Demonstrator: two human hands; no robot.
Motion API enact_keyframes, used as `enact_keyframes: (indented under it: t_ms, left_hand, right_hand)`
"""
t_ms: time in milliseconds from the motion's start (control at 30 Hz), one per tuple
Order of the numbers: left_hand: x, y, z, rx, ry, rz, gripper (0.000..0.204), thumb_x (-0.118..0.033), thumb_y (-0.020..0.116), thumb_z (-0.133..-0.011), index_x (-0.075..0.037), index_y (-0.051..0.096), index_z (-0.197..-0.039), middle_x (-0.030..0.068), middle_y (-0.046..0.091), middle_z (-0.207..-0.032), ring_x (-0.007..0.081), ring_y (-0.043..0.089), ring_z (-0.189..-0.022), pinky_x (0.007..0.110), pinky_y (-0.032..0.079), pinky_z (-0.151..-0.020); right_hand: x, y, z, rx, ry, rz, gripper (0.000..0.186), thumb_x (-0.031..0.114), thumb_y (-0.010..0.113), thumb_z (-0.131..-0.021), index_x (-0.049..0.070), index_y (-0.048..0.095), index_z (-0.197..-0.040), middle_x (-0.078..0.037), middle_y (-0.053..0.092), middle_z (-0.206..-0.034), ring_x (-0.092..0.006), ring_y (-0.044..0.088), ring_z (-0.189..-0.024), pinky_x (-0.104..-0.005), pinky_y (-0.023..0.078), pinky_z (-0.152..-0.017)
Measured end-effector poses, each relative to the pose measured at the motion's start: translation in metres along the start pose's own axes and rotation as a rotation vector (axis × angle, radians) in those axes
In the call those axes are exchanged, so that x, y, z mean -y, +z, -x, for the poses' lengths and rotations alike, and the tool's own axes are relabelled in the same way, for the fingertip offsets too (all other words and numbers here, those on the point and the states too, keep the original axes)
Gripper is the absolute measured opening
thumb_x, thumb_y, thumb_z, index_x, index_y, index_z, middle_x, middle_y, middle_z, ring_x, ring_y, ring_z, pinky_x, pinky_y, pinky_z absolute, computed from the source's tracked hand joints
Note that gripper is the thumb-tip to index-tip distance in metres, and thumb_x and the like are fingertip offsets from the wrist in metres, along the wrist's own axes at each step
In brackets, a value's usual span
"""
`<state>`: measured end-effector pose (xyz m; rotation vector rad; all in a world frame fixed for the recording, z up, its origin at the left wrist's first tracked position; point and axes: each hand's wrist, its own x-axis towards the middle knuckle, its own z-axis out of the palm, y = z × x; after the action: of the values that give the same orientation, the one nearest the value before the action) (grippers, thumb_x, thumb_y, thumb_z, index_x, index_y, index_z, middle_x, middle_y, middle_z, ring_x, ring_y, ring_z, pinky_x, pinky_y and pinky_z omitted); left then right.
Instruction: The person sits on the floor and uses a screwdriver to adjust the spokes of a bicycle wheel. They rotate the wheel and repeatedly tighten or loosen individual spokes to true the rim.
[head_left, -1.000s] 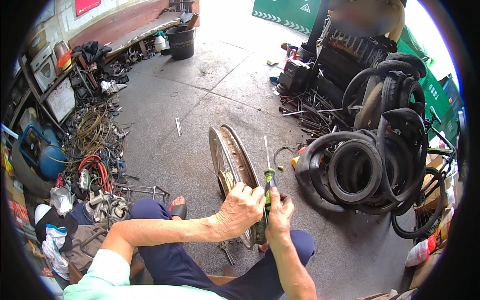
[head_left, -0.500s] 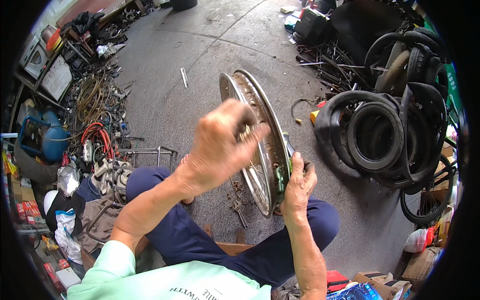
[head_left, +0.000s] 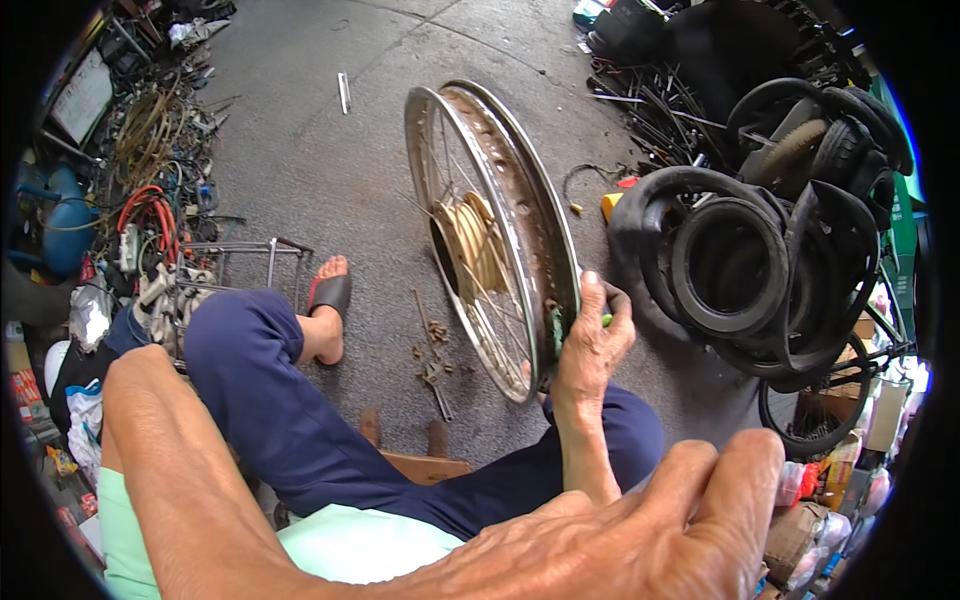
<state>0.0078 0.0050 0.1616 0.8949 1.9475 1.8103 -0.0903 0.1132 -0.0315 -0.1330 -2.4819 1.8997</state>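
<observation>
An upright bare wheel rim with spokes and a wide tan hub stands before me. My right hand grips its lower right side, together with a green-handled tool, mostly hidden by the hand and rim. My left hand crosses low in front of me, very near the camera, off the wheel, its fingers curled; anything inside them is hidden. Small rusty hardware and a wrench lie on the floor left of the wheel, near my sandalled foot.
Black tyres and tubes are piled at right, beside a bicycle, boxes and metal rods. Tangled cables, a blue tank and a metal rack crowd the left. A wooden seat shows between my legs.
My left hand has left the wheel and swung down and right, toward the camera. The view has tipped further down. The screwdriver's shaft, seen a second ago, is hidden now.
</observation>
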Motion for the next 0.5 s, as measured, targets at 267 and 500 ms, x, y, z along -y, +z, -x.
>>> enact_keyframes:
  t_ms: [267, 500]
  left_hand:
    - [-0.002, 0.041, -0.021, -0.156, 0.076, -0.275, 0.029, -0.015, 0.062, -0.078, 0.006, 0.058, -0.098, 0.0221, 0.063, -0.098, 0.033, 0.066, -0.086, 0.044, 0.053, -0.076]
    - [0.035, -0.027, -0.015, -0.375, -0.049, -0.159, 0.025, -0.021, 0.065, -0.073, 0.004, 0.067, -0.077, 0.0265, 0.067, -0.082, 0.0403, 0.069, -0.082, 0.049, 0.056, -0.074]
  right_hand:
    - [0.017, 0.009, -0.002, 0.078, 0.053, -0.014, 0.028, 0.027, 0.066, -0.096, -0.001, 0.065, -0.097, -0.002, 0.064, -0.08, -0.0106, 0.056, -0.069, -0.0258, 0.047, -0.067]
    - [0.002, 0.003, -0.044, 0.0, -0.064, 0.171, 0.034, 0.031, 0.069, -0.093, -0.002, 0.066, -0.094, -0.004, 0.065, -0.081, -0.0117, 0.057, -0.071, -0.0276, 0.048, -0.067]
